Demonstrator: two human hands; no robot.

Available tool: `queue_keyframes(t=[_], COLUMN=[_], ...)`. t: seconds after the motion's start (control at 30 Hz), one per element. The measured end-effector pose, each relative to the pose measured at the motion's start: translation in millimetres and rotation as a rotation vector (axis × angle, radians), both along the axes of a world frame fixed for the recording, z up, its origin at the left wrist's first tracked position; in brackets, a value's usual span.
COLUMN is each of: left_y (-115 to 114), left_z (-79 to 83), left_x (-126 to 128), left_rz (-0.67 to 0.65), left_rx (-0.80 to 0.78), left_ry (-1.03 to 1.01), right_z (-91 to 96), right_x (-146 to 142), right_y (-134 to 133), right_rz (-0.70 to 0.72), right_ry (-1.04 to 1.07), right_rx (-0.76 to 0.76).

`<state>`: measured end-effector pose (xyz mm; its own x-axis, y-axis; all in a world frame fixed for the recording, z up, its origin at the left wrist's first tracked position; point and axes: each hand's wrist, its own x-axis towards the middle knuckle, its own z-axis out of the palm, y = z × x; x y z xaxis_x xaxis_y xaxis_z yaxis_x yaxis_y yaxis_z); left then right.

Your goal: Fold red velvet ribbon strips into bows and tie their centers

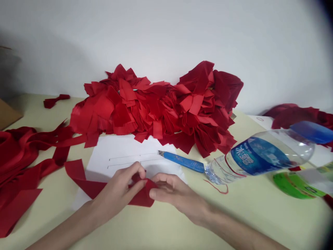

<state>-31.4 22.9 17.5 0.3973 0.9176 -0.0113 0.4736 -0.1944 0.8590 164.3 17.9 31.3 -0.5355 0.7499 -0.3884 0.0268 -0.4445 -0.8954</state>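
Note:
Both hands work on one dark red ribbon strip (85, 184) that lies over a white sheet of paper (125, 154). My left hand (119, 189) pinches the folded ribbon from the left with thumb and fingers closed. My right hand (171, 191) grips the same fold from the right, fingers curled around it. The strip trails off to the left toward more loose ribbon (23, 156). Two ruled lines show on the paper just beyond my fingers.
A big heap of folded red ribbon pieces (161, 107) fills the back of the cream table (156, 225). A blue utility knife (182, 161) lies by a clear water bottle (260, 156) on its side. Green tape roll (293, 184) at right.

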Motion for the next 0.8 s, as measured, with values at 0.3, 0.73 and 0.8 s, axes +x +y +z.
queue_keyframes(t=[0.3, 0.73, 0.8], left_y=[2.8, -2.0, -2.1], left_z=[2.6, -11.7, -12.3], left_x=[-0.1, 2.2, 5.1], left_rz=[-0.002, -0.161, -0.201], left_rx=[-0.181, -0.023, 0.033], left_ry=[-0.162, -0.291, -0.159], right_z=[10.5, 50.7, 52.8], right_x=[10.2, 51.8, 52.5], right_y=[3.8, 13.0, 8.7], right_rz=[-0.292, -0.372, -0.318], right_ry=[0.157, 0.255, 0.263], right_rx=[-0.156, 0.156, 0.2])
